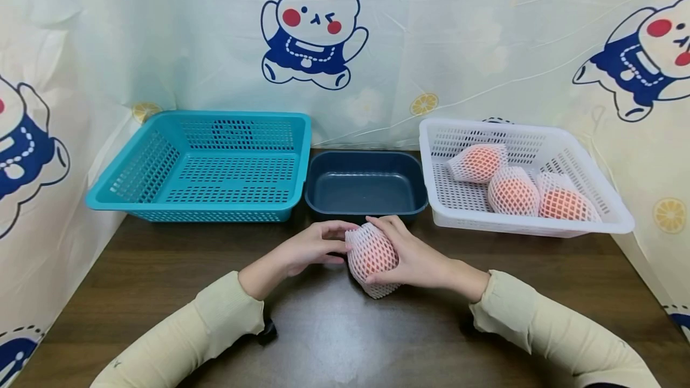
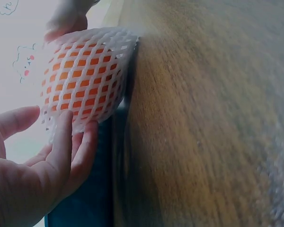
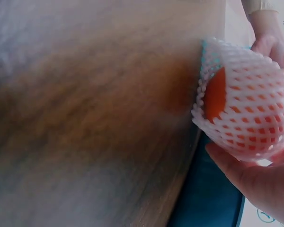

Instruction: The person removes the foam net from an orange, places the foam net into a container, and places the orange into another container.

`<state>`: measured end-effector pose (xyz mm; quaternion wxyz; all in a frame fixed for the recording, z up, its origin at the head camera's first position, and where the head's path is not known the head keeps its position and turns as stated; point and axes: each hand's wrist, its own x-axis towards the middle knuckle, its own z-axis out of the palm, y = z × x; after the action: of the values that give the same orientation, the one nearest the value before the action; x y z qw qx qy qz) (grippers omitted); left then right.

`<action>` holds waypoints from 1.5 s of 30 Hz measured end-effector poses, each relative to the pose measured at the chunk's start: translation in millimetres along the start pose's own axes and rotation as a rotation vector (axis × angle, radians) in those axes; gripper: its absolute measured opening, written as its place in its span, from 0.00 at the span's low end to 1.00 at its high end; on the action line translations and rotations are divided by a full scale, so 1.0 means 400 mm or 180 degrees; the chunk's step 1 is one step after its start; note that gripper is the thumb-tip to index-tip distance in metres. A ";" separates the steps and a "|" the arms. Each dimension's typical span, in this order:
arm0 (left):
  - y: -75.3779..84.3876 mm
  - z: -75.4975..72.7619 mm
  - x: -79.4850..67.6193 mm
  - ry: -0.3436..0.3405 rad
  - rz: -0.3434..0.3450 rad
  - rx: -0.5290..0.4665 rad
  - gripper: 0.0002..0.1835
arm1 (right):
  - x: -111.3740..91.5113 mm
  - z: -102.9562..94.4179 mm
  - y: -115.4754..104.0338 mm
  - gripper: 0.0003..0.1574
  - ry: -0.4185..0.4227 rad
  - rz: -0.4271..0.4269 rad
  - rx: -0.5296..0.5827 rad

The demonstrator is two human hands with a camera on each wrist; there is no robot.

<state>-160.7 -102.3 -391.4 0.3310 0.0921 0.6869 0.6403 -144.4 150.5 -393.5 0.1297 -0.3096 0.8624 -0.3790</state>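
the right hand [image 1: 415, 262] has its fingers curled round a fruit [image 3: 215, 97] in a white foam net [image 1: 358, 244], with the thumb on the near side and the other fingers over the top. the left hand [image 1: 312, 250] comes in from the other side, its fingers slightly bent and their tips touching the net without closing on it; in the left wrist view its thumb stands apart from the fingers. the right wrist view shows a patch of bare orange skin at one end of the net. the fruit is over the middle of the desk [image 1: 334, 340], just in front of a dark blue tub [image 1: 372, 193], though it is hard to tell from these angles whether it rests on the wood or is held slightly above it. cream sleeves [image 1: 226, 310] cover both arms down to the wrists. the tub stands between two larger baskets: a teal basket [image 1: 232, 175] to its left, and a white basket [image 1: 455, 193] to its right. inside the white one lie three more wrapped fruits [image 1: 513, 193], one towards the back and two side by side nearer the front. behind everything hangs a pale curtain [image 1: 399, 64] printed with bears [image 1: 315, 23] in blue tops and slices of orange [image 1: 424, 104].
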 end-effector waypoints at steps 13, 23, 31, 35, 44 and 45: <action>-0.002 0.021 0.001 -0.0085 -0.0070 -0.0246 0.37 | 0.012 -0.038 0.003 0.20 0.0298 0.0018 0.0379; 0.000 0.032 -0.004 -0.0013 0.0228 0.0062 0.22 | -0.001 -0.047 -0.025 0.11 0.0481 -0.0033 0.0585; 0.004 0.038 -0.010 0.0155 0.0475 0.0319 0.13 | -0.003 -0.041 -0.035 0.08 0.0602 -0.0202 0.0701; 0.009 0.038 -0.012 0.0205 0.0508 0.0335 0.12 | -0.003 -0.047 -0.035 0.17 0.0522 -0.0143 0.0657; 0.014 0.032 -0.017 0.0270 0.0608 0.0282 0.13 | 0.000 -0.055 -0.022 0.12 0.0107 0.0074 0.0426; 0.015 0.032 -0.018 0.0277 0.0615 0.0273 0.13 | 0.001 -0.055 -0.021 0.11 0.0128 0.0071 0.0417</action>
<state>-149.8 -94.8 -383.0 0.2333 0.1440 0.7154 0.6427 -151.0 158.4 -372.3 0.1365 -0.2831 0.8416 -0.4393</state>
